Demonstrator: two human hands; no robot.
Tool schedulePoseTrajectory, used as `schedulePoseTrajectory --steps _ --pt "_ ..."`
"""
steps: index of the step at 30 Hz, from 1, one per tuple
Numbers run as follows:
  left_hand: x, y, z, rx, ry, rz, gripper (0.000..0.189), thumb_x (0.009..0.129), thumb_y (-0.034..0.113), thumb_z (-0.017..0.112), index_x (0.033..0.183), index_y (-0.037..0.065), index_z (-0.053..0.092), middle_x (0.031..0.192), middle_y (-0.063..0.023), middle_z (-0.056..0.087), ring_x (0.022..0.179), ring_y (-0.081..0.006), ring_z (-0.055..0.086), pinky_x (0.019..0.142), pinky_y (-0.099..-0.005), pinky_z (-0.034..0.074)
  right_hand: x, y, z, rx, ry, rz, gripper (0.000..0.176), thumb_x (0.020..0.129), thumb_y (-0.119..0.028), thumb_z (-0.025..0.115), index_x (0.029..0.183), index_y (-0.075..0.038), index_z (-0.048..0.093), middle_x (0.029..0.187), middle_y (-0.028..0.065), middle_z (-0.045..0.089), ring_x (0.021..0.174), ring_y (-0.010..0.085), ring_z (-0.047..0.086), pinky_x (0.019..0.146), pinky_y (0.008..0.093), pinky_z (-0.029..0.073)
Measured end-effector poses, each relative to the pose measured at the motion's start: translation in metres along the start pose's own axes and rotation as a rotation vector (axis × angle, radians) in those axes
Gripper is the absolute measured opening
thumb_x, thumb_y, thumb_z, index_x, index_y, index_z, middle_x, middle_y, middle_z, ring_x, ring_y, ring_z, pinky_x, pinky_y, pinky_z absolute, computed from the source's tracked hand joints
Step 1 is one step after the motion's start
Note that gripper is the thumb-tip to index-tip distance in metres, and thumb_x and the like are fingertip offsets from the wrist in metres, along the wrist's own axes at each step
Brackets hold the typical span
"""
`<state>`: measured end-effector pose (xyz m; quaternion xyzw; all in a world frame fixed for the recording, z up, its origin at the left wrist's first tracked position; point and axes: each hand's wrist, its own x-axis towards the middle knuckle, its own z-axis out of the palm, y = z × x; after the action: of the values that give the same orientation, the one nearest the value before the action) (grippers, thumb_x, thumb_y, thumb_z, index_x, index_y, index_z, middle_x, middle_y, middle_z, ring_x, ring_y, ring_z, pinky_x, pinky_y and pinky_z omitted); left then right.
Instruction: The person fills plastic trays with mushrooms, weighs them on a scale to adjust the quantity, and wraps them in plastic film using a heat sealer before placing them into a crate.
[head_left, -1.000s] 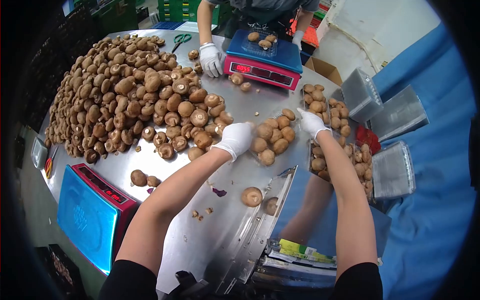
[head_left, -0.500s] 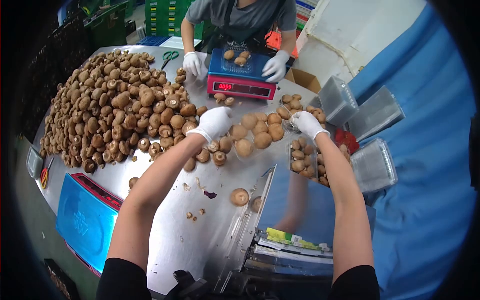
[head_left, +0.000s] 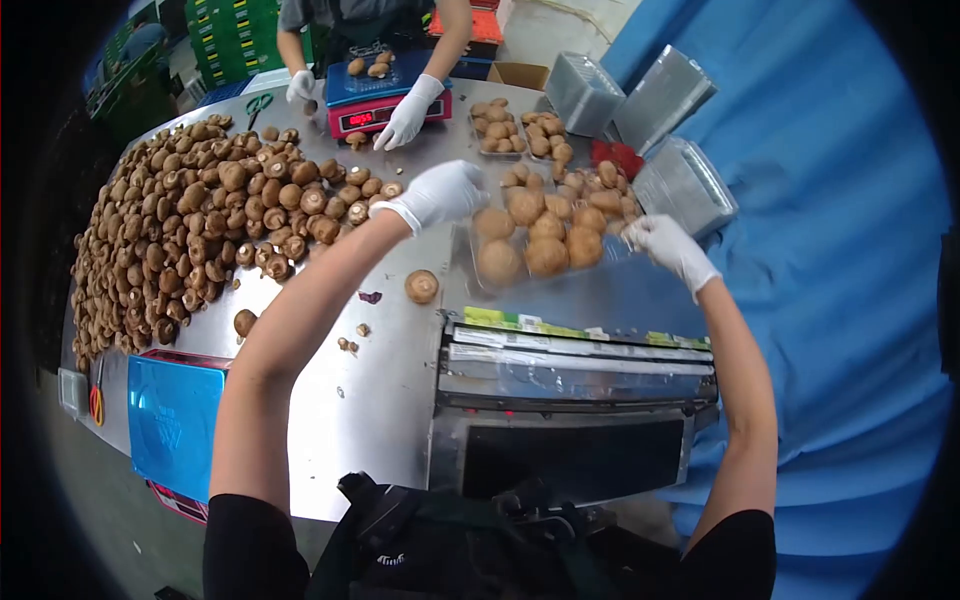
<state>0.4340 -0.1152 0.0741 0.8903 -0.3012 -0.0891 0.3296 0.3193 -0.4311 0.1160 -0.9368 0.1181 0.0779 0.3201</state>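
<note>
A clear plastic tray [head_left: 484, 287] of large brown mushrooms [head_left: 547, 256] is held up in front of me, slightly blurred, above the near metal machine. My left hand [head_left: 446, 194], in a white glove, grips the tray's far left side, its fingertips partly blurred. At the tray's right side, my gloved right hand [head_left: 668, 247] has its fingers closed on the edge. Behind the tray lie more mushrooms and filled trays [head_left: 497, 146], partly hidden by it. One loose mushroom [head_left: 421, 287] rests stem up below my left wrist.
A large mushroom heap [head_left: 170, 230] covers the table's left. Opposite, a co-worker's gloved hand [head_left: 408, 115] is beside a red-and-blue scale [head_left: 385, 100]. Another scale [head_left: 175, 410] stands near left. Stacked clear trays [head_left: 685, 190] stand at right, before a blue curtain [head_left: 800, 300].
My view has swung right. Both hands have carried the mushroom tray right and nearer, over the machine. The co-worker's hand has moved from the scale's side to its front.
</note>
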Motion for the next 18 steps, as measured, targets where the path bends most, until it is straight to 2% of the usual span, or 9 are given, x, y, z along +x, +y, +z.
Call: schedulePoseTrajectory --steps 2,3,6,11,13,14,16,17,18 --pt "-0.005 0.024 0.02 -0.076 -0.047 0.014 0.021 0.08 0.021 0.062 0.09 0.002 0.063 0.067 -0.009 0.061 0.053 -0.0148 0.058 0.053 -0.0278 0.048 -0.026 0.029 0.001 0.001 -0.006 0.092 0.02 0.081 -0.018 0.057 0.071 -0.003 0.063 0.06 0.0012 0.055 0.054 0.0096 0.047 0.051 0.026 0.039" --pt "0.001 0.026 0.034 -0.065 -0.098 -0.052 0.021 0.081 0.022 0.062 0.09 0.003 0.063 0.066 -0.008 0.06 0.051 -0.0134 0.056 0.052 -0.0274 0.047 -0.036 0.045 0.003 0.011 0.004 0.087 0.02 0.08 -0.018 0.058 0.072 -0.002 0.063 0.061 0.0026 0.057 0.056 0.0106 0.049 0.053 0.0267 0.04" --pt "0.004 0.038 0.06 -0.115 -0.162 -0.093 0.02 0.083 0.022 0.062 0.091 0.003 0.064 0.066 -0.0064 0.06 0.049 -0.0117 0.054 0.05 -0.0261 0.047 -0.06 0.075 0.008 0.012 0.054 0.086 0.02 0.08 -0.018 0.057 0.074 0.0 0.064 0.064 0.0062 0.06 0.059 0.0134 0.053 0.058 0.0286 0.042" --pt "0.001 0.048 0.078 -0.197 -0.116 -0.112 0.02 0.085 0.023 0.061 0.09 0.004 0.064 0.065 -0.0032 0.059 0.049 -0.0102 0.051 0.048 -0.0255 0.046 -0.088 0.089 0.01 -0.074 0.103 0.068 0.02 0.08 -0.021 0.057 0.08 -0.002 0.064 0.072 0.0124 0.063 0.067 0.0211 0.06 0.065 0.0329 0.045" --pt "-0.003 0.049 0.079 -0.217 -0.093 -0.111 0.023 0.087 0.025 0.059 0.091 0.003 0.063 0.068 -0.0043 0.059 0.053 -0.0105 0.052 0.05 -0.0254 0.046 -0.097 0.088 0.012 -0.184 0.144 0.048 0.02 0.08 -0.025 0.058 0.082 -0.006 0.064 0.079 0.0123 0.064 0.073 0.0271 0.061 0.069 0.0361 0.046" --pt "-0.004 0.051 0.079 -0.216 -0.093 -0.122 0.023 0.087 0.025 0.059 0.091 0.003 0.063 0.068 -0.0043 0.059 0.053 -0.0105 0.052 0.05 -0.0254 0.046 -0.1 0.086 0.012 -0.181 0.135 0.044 0.02 0.08 -0.025 0.058 0.082 -0.006 0.064 0.079 0.0123 0.064 0.073 0.0271 0.061 0.069 0.0361 0.046" --pt "-0.008 0.056 0.079 -0.238 -0.039 -0.161 0.027 0.089 0.027 0.056 0.098 0.002 0.06 0.075 -0.0059 0.06 0.056 -0.011 0.053 0.052 -0.0251 0.046 -0.105 0.085 0.014 -0.398 0.223 -0.044 0.022 0.079 -0.029 0.058 0.083 -0.008 0.063 0.084 0.0104 0.063 0.079 0.0297 0.06 0.071 0.0385 0.046" --pt "-0.013 0.058 0.078 -0.231 -0.019 -0.187 0.029 0.089 0.026 0.055 0.105 0.002 0.057 0.084 -0.0081 0.062 0.067 -0.013 0.057 0.06 -0.0259 0.048 -0.105 0.089 0.016 -0.424 0.261 -0.064 0.02 0.079 -0.028 0.059 0.08 -0.009 0.062 0.083 0.0098 0.061 0.078 0.0296 0.06 0.07 0.0394 0.047" --pt "-0.02 0.059 0.078 -0.229 -0.025 -0.192 0.029 0.089 0.026 0.055 0.105 0.002 0.057 0.084 -0.0081 0.062 0.067 -0.013 0.057 0.06 -0.0259 0.048 -0.106 0.091 0.017 -0.42 0.255 -0.06 0.02 0.079 -0.028 0.059 0.08 -0.009 0.062 0.083 0.0098 0.061 0.078 0.0296 0.06 0.07 0.0394 0.047"
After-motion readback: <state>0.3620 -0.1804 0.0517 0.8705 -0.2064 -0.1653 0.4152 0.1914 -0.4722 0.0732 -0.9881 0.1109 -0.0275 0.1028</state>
